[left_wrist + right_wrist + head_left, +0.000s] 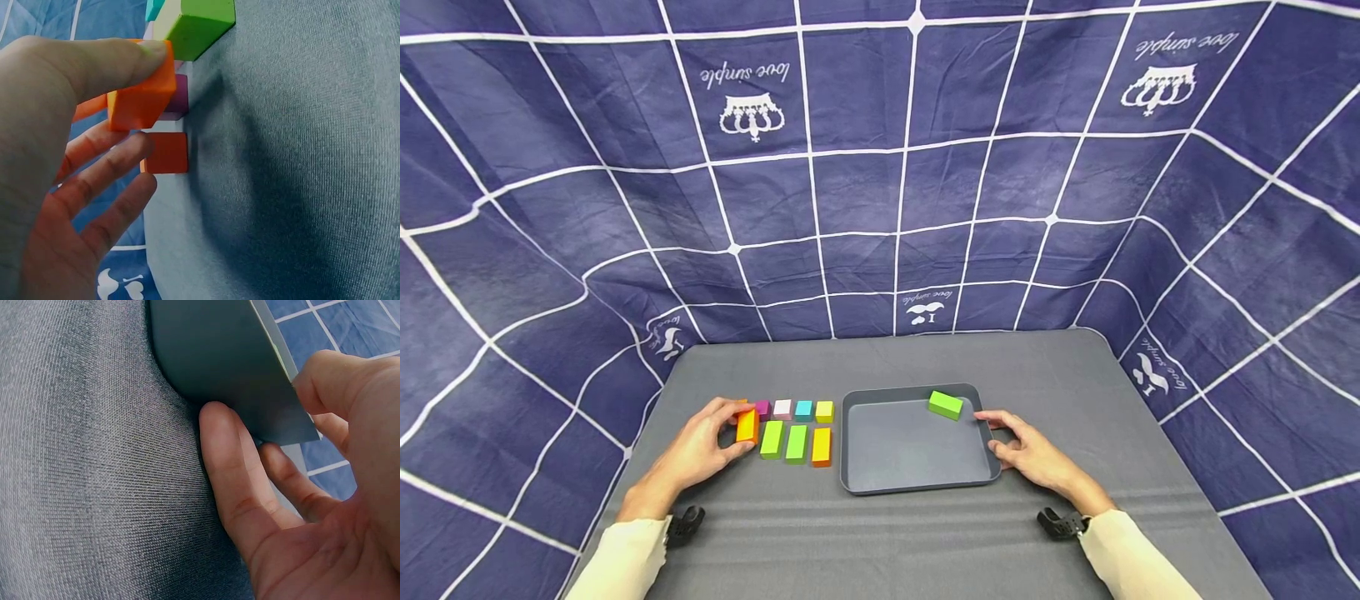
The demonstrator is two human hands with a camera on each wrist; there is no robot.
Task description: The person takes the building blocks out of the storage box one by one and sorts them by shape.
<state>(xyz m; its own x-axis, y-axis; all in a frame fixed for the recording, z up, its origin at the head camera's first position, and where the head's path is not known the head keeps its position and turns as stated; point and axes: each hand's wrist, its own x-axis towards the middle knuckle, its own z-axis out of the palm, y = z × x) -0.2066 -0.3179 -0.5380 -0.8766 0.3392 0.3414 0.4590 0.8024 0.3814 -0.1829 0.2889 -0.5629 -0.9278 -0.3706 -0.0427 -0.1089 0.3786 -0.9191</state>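
My left hand pinches an orange rectangular block between thumb and fingers, at the left end of the block rows. In the left wrist view an orange cube lies beyond the held block, close to the fingertips of the loosely bent other fingers. My right hand holds the right side of a shallow dark grey tray. In the right wrist view one digit bends over its rim while other fingers lie low against the outer wall. A green block lies inside the tray, at its far right.
Two green blocks and an orange-yellow block stand left of the tray. Behind them is a row of small cubes: purple, pale pink, teal and yellow. A blue checked curtain surrounds the grey table.
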